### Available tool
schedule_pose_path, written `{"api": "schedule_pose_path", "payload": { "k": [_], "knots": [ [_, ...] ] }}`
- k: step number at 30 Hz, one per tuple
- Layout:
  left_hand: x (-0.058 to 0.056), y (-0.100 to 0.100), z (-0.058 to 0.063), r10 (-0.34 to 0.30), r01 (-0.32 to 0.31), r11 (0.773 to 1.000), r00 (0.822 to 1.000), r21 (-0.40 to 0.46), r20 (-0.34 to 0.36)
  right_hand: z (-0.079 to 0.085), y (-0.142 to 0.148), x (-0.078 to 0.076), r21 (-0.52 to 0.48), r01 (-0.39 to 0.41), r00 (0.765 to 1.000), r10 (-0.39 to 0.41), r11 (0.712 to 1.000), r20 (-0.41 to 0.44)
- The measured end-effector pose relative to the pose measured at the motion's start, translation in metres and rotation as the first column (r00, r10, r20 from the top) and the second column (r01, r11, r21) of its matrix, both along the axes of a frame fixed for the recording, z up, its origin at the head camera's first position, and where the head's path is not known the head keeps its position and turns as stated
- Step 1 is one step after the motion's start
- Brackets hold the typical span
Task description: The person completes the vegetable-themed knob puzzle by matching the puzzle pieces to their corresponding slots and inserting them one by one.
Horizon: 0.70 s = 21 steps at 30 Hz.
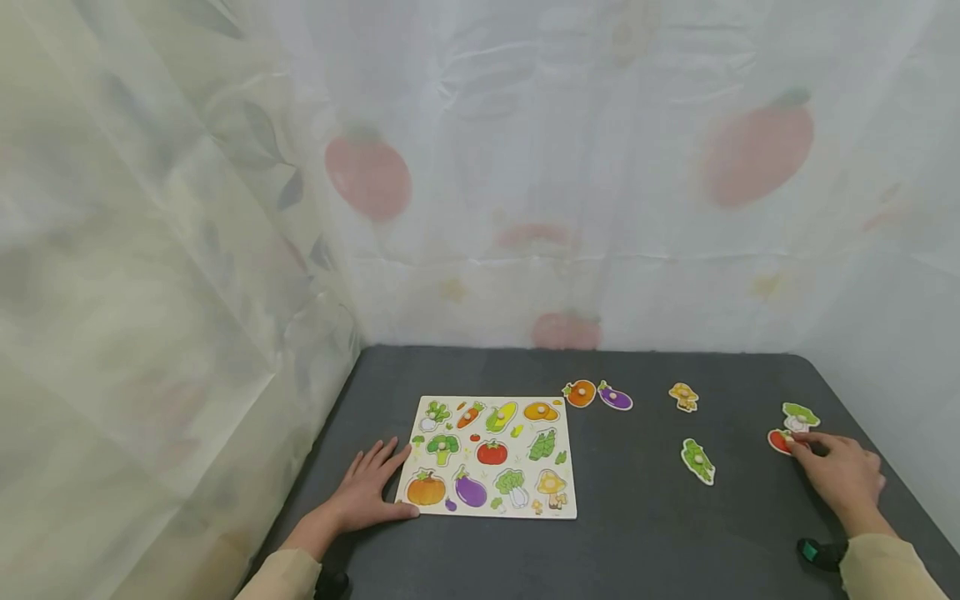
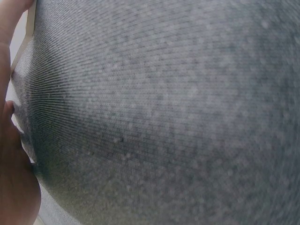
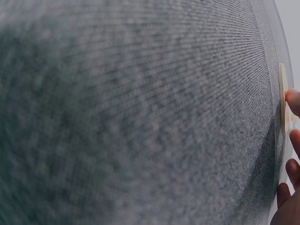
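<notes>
On the dark table lies a white vegetable puzzle board (image 1: 525,500), printed with vegetable pictures. My left hand (image 1: 367,487) rests at its left edge, fingers spread and thumb along the front corner. Far to the right, my right hand (image 1: 843,473) pinches a tomato puzzle piece (image 1: 777,441) between thumb and forefinger. In the right wrist view, a fingertip meets the thin pale piece (image 3: 282,98), which appears edge-on. Just behind the tomato lies a leafy green vegetable piece (image 1: 801,414), close to the fingertips. Knobs show on the board's carrot (image 1: 469,415) and corn (image 1: 500,417).
A pumpkin piece (image 1: 580,393) and an eggplant piece (image 1: 616,397) lie by the board's back right corner. Farther right are a mushroom piece (image 1: 684,397) and a pea pod piece (image 1: 698,462). Printed curtains (image 1: 600,208) hang behind the table (image 1: 622,533) and along its sides.
</notes>
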<state>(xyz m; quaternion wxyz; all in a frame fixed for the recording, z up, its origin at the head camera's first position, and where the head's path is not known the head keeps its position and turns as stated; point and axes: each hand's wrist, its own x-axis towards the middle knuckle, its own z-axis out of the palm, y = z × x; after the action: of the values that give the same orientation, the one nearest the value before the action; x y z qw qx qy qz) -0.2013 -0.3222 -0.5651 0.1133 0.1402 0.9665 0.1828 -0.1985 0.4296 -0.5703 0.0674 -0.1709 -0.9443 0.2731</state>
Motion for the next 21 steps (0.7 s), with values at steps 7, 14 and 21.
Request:
{"api": "schedule_pose_path", "payload": {
  "k": [7, 14, 21],
  "knots": [
    [0.0005, 0.0006, 0.0012, 0.005, -0.005, 1.0, 1.0, -0.008, -0.004, 0.0023, -0.0015, 0.0001, 0.002, 0.003, 1.0, -0.003, 1.0, -0.004],
    [0.0016, 0.0012, 0.0033, 0.001, -0.001, 1.0, 1.0, -0.004, 0.0, 0.0019, -0.0007, 0.0015, 0.009, -0.002, 1.0, 0.002, 1.0, 0.007],
    [0.0023, 0.0011, 0.003, 0.006, -0.006, 1.0, 1.0, -0.001, 0.0, 0.002, -0.0008, 0.0, 0.013, 0.002, 1.0, -0.003, 1.0, 0.021]
  ]
}}
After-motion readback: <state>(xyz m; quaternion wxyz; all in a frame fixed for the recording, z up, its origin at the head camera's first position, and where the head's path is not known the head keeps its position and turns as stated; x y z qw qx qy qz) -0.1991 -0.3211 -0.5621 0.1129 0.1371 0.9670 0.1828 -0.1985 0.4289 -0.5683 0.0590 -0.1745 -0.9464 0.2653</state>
